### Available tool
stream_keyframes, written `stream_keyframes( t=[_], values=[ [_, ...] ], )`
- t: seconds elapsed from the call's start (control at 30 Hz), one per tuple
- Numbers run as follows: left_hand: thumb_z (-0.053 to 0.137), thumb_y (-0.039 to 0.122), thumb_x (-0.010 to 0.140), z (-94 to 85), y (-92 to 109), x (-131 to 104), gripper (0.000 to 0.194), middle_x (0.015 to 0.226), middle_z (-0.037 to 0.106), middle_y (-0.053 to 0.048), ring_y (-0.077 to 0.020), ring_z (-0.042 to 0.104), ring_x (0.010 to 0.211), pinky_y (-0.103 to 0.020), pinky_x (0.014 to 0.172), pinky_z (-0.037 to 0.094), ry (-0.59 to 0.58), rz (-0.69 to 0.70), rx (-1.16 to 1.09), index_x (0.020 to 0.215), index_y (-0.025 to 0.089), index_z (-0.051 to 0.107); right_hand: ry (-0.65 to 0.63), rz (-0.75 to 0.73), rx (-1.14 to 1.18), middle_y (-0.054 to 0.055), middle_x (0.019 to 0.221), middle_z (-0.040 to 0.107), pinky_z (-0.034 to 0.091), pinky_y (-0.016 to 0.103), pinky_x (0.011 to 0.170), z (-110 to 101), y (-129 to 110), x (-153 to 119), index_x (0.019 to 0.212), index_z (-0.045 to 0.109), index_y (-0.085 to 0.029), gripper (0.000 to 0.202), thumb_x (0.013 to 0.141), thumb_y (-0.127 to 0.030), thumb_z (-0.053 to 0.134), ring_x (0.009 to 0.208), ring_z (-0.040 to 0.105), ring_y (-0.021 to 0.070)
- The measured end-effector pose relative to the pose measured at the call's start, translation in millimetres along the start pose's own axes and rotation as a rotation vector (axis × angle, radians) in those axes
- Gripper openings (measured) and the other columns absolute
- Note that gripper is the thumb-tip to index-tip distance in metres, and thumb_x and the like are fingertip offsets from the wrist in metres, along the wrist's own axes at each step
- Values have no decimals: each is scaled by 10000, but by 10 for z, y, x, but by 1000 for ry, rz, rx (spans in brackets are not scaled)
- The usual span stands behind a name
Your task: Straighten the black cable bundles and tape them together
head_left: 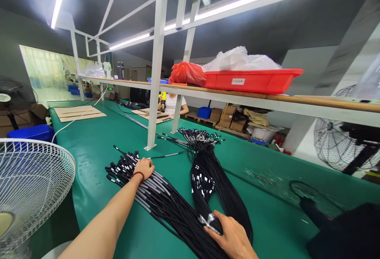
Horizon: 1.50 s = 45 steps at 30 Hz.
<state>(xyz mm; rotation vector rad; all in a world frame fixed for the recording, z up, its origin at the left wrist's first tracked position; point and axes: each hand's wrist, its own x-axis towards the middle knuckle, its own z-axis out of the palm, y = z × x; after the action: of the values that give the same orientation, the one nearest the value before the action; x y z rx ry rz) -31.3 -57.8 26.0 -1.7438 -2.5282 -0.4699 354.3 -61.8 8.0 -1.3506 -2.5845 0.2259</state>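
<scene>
Many black cables (184,207) with grey sleeves and white-marked ends lie in a long bundle on the green table. My left hand (144,168), with a red bead bracelet at the wrist, rests on the bundle near its sleeved ends, fingers curled over the cables. Lower right, my right hand (230,233) grips the looped part of the cables beside a clear plastic tie (208,221). A second gathered cable bunch (204,140) spreads its ends farther back, just right of the white post.
The white post (155,65) rises from the green table (118,132) and carries a shelf with a red tray (246,80). A white fan (35,188) stands at left. A person (175,104) sits across the table.
</scene>
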Motion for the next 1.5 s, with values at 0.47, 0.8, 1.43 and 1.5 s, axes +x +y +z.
stream_keyframes(
  t=[0.47,0.8,1.43,1.5],
  values=[
    [562,366,924,-26,24,-8,260,1154,626,-73,-213,589,1065,-452,946,474,-9,-8,-23,1074,162,623,24,6,18,88,958,709,481,374,816,32,28,15,1127,659,-190,407,832,-451,554,898,655,293],
    [565,364,923,-26,17,-16,273,1160,623,-75,-215,592,1062,-454,940,480,-1,-17,-34,1097,161,615,31,-7,47,99,983,704,466,387,840,48,51,14,1146,647,-177,447,833,-474,532,907,644,297],
    [568,368,921,14,-9,0,316,1174,614,-79,-221,596,1057,-460,929,488,21,-45,-41,1156,158,587,35,-30,40,118,1000,708,489,399,844,112,121,47,1154,643,-149,486,840,-495,509,944,653,314],
    [567,362,922,14,-7,-2,280,1172,619,-76,-217,591,1067,-457,940,482,13,-18,-34,1114,162,609,29,-27,37,122,991,709,494,408,839,116,122,48,1149,645,-140,495,839,-500,509,933,655,319]
  ],
)
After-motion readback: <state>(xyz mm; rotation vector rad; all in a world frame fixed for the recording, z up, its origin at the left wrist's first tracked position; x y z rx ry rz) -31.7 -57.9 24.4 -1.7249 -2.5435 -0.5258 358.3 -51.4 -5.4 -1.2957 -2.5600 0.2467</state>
